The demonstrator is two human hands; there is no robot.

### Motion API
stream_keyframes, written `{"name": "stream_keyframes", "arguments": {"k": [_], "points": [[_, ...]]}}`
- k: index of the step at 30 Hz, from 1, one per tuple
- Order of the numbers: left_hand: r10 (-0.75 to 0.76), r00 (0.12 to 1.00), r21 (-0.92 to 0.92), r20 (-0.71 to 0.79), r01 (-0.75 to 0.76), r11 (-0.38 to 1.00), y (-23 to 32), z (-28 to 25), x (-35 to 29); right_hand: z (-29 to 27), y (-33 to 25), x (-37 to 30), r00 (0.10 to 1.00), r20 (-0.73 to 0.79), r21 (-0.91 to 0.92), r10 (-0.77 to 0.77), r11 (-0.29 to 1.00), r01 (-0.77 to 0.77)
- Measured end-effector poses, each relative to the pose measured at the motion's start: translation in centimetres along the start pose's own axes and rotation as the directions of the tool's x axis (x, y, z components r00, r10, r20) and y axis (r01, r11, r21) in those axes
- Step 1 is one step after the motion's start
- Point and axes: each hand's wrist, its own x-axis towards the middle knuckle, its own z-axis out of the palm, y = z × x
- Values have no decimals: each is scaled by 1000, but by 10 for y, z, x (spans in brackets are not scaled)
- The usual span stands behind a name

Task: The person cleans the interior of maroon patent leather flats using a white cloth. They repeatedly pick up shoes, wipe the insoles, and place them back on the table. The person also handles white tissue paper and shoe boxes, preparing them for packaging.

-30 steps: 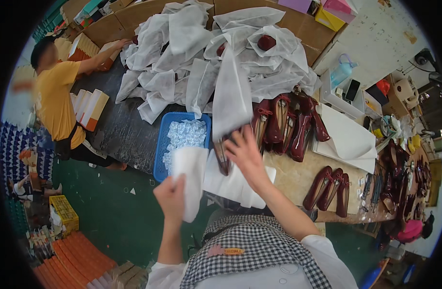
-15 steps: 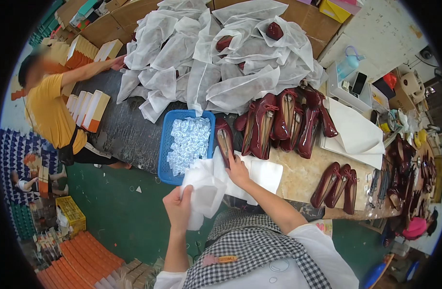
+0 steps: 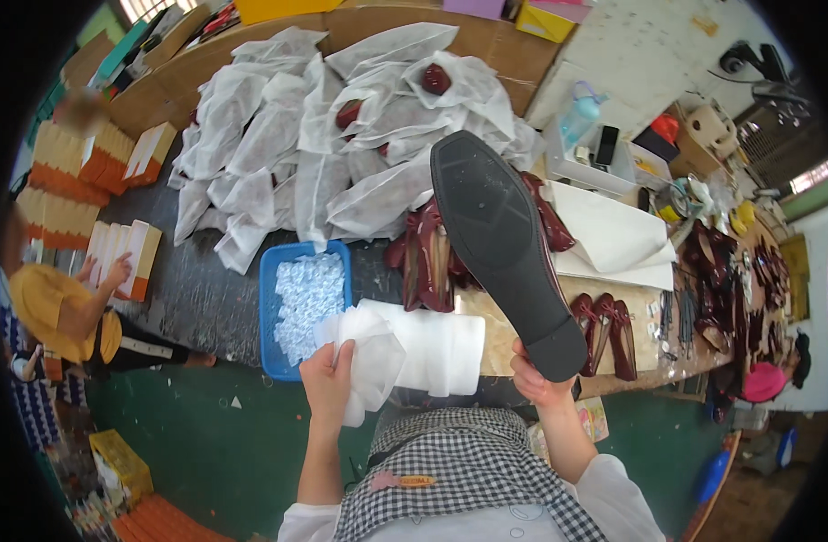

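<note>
A dark red flat shoe (image 3: 491,230) is raised above the table on the right, toe up, its black sole facing me. My right hand (image 3: 542,387) is closed round its heel end. In my closed left hand (image 3: 327,384) is a thin white sheet or pouch (image 3: 367,352), loosely bunched; which of the two I cannot tell. White folded wrapping (image 3: 441,352) lies on the table's near edge between my hands. Just beyond the left hand stands a blue basket (image 3: 268,316) of small clear-and-blue packets (image 3: 307,298). More dark red shoes (image 3: 427,257) stand behind the raised one, partly hidden.
White-wrapped shoes (image 3: 279,135) are heaped at the back. Three red shoes (image 3: 608,334) and a stack of white sheets (image 3: 613,244) lie to the right. At far left, a person in yellow (image 3: 48,307) handles orange-and-white boxes (image 3: 130,257).
My right hand has taken the shoe from beside the basket, lifted it to the right and turned its sole up. My left hand still holds the white sheet or pouch. The view has shifted.
</note>
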Motion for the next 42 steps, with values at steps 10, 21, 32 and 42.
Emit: {"name": "stream_keyframes", "arguments": {"k": [10, 21, 32, 42], "points": [[194, 978, 108, 75, -202, 973, 19, 20, 26, 33, 2, -36, 984, -155, -614, -85, 789, -29], [512, 801, -81, 311, -514, 854, 53, 43, -51, -4, 45, -4, 878, -471, -875, -90, 175, -451], [-72, 995, -424, 62, 91, 901, 36, 38, -7, -30, 70, 87, 977, -210, -969, -39, -125, -214], [-174, 973, -270, 149, 210, 940, 43, 73, -27, -134, -138, 22, 712, 15, -752, -703, -476, -455]]}}
